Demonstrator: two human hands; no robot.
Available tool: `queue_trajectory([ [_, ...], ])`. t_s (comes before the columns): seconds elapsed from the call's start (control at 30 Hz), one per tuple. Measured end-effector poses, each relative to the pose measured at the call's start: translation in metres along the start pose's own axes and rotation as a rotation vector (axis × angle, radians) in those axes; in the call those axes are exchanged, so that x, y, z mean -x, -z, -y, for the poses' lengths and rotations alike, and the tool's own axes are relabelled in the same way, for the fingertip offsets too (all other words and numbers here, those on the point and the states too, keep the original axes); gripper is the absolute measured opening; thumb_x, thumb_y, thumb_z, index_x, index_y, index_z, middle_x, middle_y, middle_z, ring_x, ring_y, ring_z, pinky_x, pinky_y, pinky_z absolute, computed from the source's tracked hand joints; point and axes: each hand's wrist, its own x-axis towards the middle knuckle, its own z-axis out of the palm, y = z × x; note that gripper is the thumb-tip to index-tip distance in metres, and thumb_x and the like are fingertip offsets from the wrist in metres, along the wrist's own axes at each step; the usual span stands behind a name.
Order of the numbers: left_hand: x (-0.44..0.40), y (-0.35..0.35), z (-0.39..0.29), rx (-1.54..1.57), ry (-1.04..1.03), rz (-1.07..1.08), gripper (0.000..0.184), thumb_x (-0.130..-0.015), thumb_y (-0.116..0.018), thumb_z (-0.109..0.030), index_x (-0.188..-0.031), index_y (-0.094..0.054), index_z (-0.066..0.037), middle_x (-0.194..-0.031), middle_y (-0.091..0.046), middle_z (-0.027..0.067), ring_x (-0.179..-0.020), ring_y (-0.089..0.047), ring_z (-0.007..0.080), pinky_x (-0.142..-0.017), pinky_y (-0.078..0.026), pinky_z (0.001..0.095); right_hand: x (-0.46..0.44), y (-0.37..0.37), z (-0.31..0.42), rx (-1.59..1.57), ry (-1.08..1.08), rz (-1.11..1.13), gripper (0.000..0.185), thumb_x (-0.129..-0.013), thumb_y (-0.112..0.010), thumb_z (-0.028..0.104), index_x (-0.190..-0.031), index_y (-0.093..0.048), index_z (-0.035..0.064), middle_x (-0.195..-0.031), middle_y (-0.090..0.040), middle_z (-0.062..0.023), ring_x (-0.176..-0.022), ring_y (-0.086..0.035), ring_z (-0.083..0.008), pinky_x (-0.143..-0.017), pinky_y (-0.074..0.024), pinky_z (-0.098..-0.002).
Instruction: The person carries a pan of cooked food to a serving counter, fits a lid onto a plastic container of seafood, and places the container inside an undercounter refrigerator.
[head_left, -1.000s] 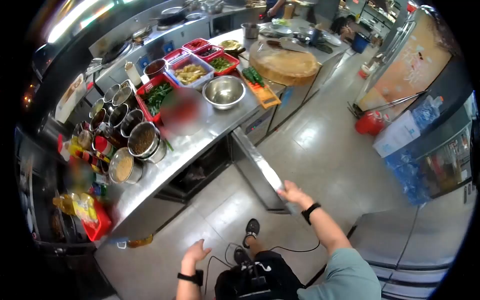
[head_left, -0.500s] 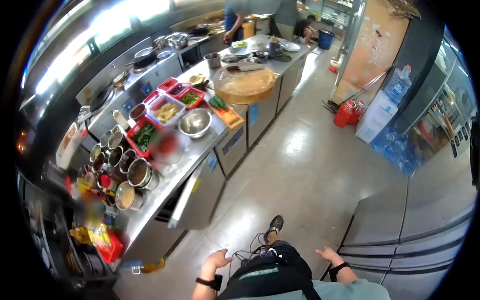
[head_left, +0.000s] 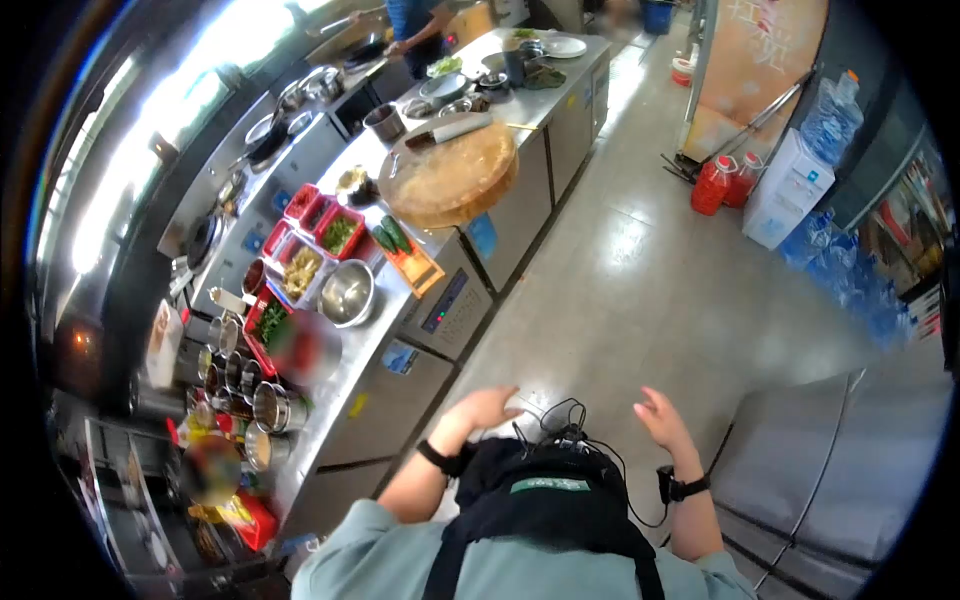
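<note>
My left hand (head_left: 488,408) is held out in front of my body, beside the steel counter (head_left: 365,345), fingers apart and nothing in them. On the other side my right hand (head_left: 660,418) hangs in the air over the floor, open and empty too. Black cables (head_left: 560,415) stick up from the front of my black apron (head_left: 540,510), between the two hands. Nearest the left hand are the counter's lower doors (head_left: 400,385), which look closed.
A round chopping board (head_left: 450,178) with a cleaver (head_left: 460,130) lies on the counter. An orange grater-like board with cucumbers (head_left: 393,236) and a steel bowl (head_left: 348,293) are closer. Red jugs (head_left: 713,187) stand beyond the aisle. Another person (head_left: 415,35) works behind the counter.
The counter door that stood ajar now looks closed. My view has shifted and tilted, and both hands have come up and forward, still empty.
</note>
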Motion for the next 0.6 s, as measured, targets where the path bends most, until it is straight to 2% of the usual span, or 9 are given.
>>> queue_trajectory([
  [0.17, -0.075, 0.059, 0.002, 0.035, 0.033, -0.076, 0.058, -0.09, -0.062, -0.042, -0.133, -0.052, -0.004, -0.122, -0.06, 0.0239, -0.112, -0.058, 0.0408, -0.095, -0.047, 0.0464, -0.09, 0.025, 0.069, 0.038, 0.101, 0.124, 0.059, -0.093, -0.065, 0.033, -0.137, -0.048, -0.0013, -0.135, -0.052, -0.0211, -0.119, -0.057, -0.0299, -0.097, -0.0473, -0.0393],
  [0.23, -0.099, 0.066, 0.026, 0.038, 0.076, -0.108, 0.058, -0.089, -0.062, -0.041, -0.132, -0.052, -0.004, -0.122, -0.06, 0.024, -0.112, -0.058, 0.0409, -0.095, -0.047, 0.0461, -0.132, 0.024, 0.071, 0.031, 0.132, 0.175, 0.059, -0.092, -0.065, 0.033, -0.137, -0.048, -0.001, -0.135, -0.053, -0.0209, -0.119, -0.057, -0.0301, -0.097, -0.0472, -0.0392],
  [0.47, -0.183, 0.112, 0.116, 0.135, 0.145, -0.293, 0.053, -0.088, -0.064, -0.04, -0.127, -0.057, -0.004, -0.121, -0.059, 0.0231, -0.113, -0.057, 0.0391, -0.095, -0.048, 0.0454, -0.285, 0.047, 0.092, 0.111, 0.048, 0.359, 0.061, -0.092, -0.066, 0.034, -0.138, -0.047, -0.0008, -0.134, -0.055, -0.0205, -0.12, -0.056, -0.0292, -0.098, -0.0469, -0.0387],
  [0.5, -0.203, 0.122, 0.13, 0.136, 0.132, -0.298, 0.053, -0.088, -0.064, -0.04, -0.127, -0.057, -0.004, -0.121, -0.059, 0.0231, -0.113, -0.057, 0.0391, -0.095, -0.048, 0.0454, -0.313, 0.054, 0.1, 0.13, 0.032, 0.367, 0.061, -0.092, -0.066, 0.035, -0.138, -0.047, -0.0007, -0.134, -0.055, -0.02, -0.12, -0.056, -0.0288, -0.098, -0.0471, -0.0384],
  [0.6, -0.276, 0.165, 0.152, 0.057, 0.26, -0.206, 0.052, -0.088, -0.065, -0.04, -0.124, -0.058, -0.003, -0.122, -0.059, 0.0216, -0.115, -0.056, 0.0377, -0.096, -0.048, 0.0465, -0.377, 0.081, 0.127, 0.225, -0.012, 0.313, 0.06, -0.092, -0.066, 0.032, -0.139, -0.047, -0.0007, -0.134, -0.055, -0.0189, -0.121, -0.056, -0.0289, -0.099, -0.0467, -0.0384],
])
